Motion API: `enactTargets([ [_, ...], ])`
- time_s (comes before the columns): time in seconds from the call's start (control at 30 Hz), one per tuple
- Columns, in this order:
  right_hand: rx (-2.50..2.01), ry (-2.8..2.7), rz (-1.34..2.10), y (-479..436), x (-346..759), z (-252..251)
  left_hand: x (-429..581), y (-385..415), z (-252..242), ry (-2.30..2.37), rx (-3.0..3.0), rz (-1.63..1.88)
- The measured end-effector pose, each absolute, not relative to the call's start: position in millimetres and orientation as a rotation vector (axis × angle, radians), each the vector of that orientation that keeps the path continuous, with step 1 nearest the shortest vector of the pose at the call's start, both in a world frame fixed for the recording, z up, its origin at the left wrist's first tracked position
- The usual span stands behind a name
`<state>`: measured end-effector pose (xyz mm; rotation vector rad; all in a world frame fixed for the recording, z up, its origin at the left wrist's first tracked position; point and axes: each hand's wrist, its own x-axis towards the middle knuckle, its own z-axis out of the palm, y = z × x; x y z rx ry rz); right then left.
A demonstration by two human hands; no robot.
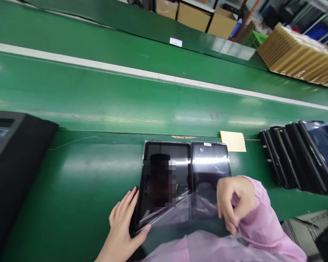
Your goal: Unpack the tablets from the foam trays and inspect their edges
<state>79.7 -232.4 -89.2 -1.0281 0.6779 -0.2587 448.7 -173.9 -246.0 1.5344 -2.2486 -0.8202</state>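
A dark, glossy tablet (164, 174) lies screen up on the green bench. My left hand (123, 225) brackets its lower left corner, fingers along the left edge and thumb at the bottom edge. Clear plastic film (177, 214) is lifted off the lower part of the screen in a slanting fold and stretches toward my right hand (235, 202). That hand is closed in a pinch on the film's end, low on the right and slightly blurred. Touching the tablet's right side is a second dark panel (210, 165) with a small white label on top, partly behind my right hand.
A row of black tablets (295, 156) leans at the right. A yellow sticker sheet (233, 141) lies behind the panel. At the left stands a black foam-like frame (22, 153). A white strip (158, 75) crosses the bench; cardboard sleeves (297, 54) are stacked far right.
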Motion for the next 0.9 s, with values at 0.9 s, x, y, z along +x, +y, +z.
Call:
enactTargets([
  [0.9, -0.659, 1.264, -0.876, -364.2, 167.9, -149.0, 411.8, -252.7, -178.0, -1.790, 1.880, -1.264],
])
